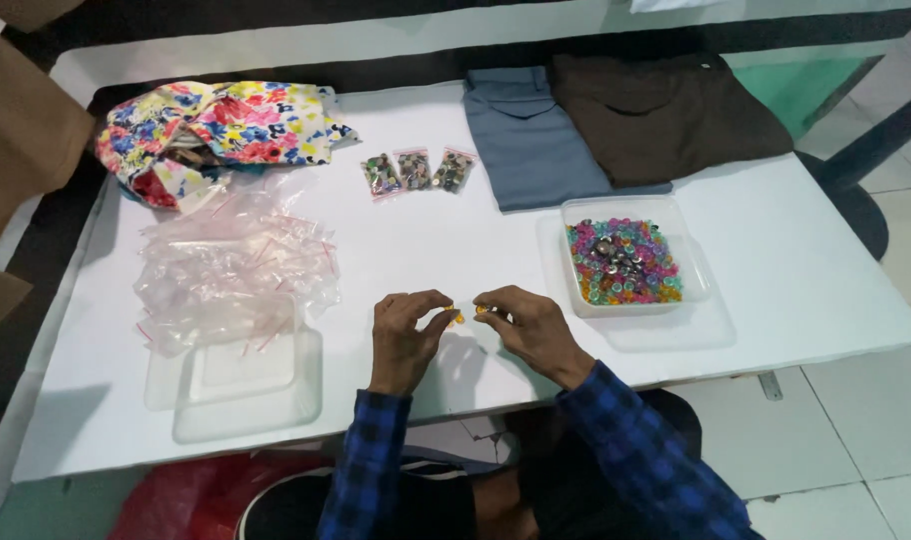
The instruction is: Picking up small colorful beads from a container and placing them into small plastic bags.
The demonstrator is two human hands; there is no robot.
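At the left of the white table (456, 250) lay a floral cloth (221, 125), a heap of clear zip bags (231, 265) and an empty clear plastic tray (246, 385). Farther along, three small filled bags (416, 172) sat in a row. At the near edge the left hand (404, 335) pinched a small orange bead (458, 317) between thumb and forefinger; the right hand (536, 328) pinched a second orange piece (482, 309) just beside it, the fingers closed on it, though the pieces were too small to tell exactly. Behind lay folded grey cloth (526, 135) and brown cloth (666, 115). To the right stood a clear container (696, 275) of mixed coloured beads.
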